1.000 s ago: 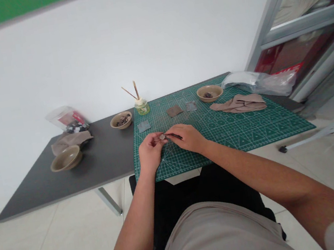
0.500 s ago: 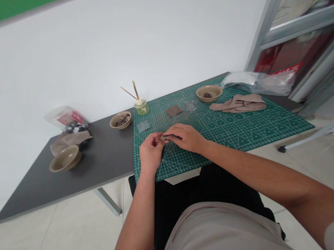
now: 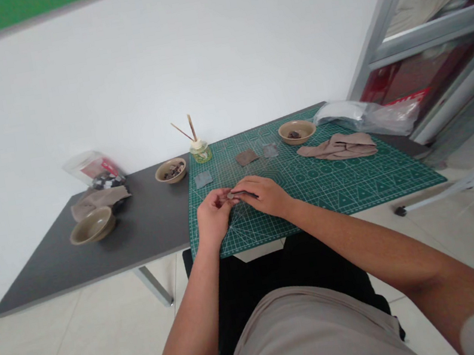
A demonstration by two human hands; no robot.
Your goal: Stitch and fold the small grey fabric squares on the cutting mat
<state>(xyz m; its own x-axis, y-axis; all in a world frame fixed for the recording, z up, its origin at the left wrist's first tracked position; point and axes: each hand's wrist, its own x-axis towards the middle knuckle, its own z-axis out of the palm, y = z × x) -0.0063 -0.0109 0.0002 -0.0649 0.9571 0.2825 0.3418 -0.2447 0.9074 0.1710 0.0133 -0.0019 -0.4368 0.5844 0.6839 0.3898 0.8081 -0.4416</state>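
Note:
Above the front of the green cutting mat (image 3: 338, 185), my two hands meet with their fingertips together. My left hand (image 3: 214, 217) is closed in a pinch on a small, roundish grey-brown piece (image 3: 230, 195), too small to name for sure. From the other side my right hand (image 3: 267, 196) is closed on a thin dark flat piece (image 3: 246, 194), whose edge meets the small one. The fingers hide much of both. Just beyond my hands lie a light grey square (image 3: 203, 179), a brown square (image 3: 246, 157) and another grey square (image 3: 270, 150).
A bowl of brown bits (image 3: 171, 171) stands left of the reed diffuser (image 3: 200, 150). At the right are another bowl (image 3: 297, 132), a crumpled brown cloth (image 3: 341, 147) and a plastic bag (image 3: 367, 116). Far left are a tan bowl (image 3: 92, 226), a cloth (image 3: 99, 199) and a clear container (image 3: 94, 168).
My hands stay in the same spot. The small piece between my fingertips has shifted very slightly and shows a bit more of its round face.

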